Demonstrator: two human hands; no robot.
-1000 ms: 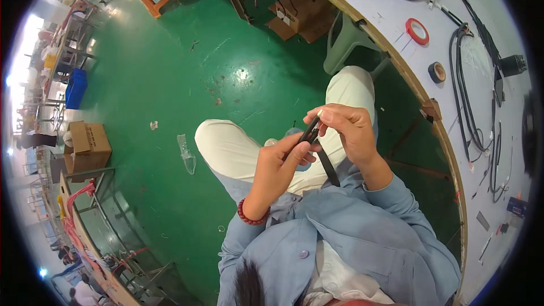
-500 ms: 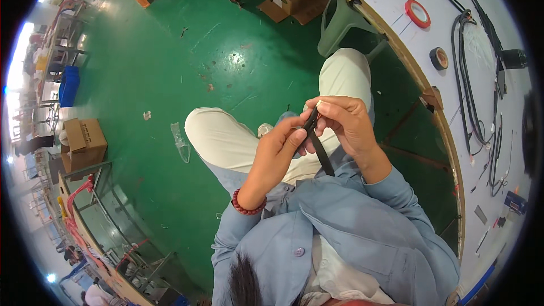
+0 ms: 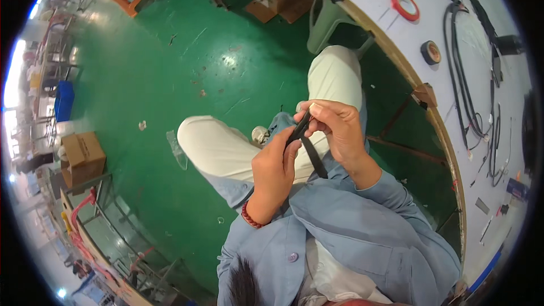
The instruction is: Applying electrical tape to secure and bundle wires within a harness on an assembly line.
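Black strip [image 3: 297, 130] is slanting above the lap [image 3: 304, 177], its long axis running away and rightward from the left hand [image 3: 273, 164], which is gripping its near part, toward the right hand [image 3: 340, 130], which is pinching its far end.

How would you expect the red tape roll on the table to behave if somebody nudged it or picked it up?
The red tape roll seems unlikely to roll or tip, since it lies flat on the table; a nudge would probably slide it. Its wide open centre suggests it is light, and its round, even ring shape suggests it would hold its form.
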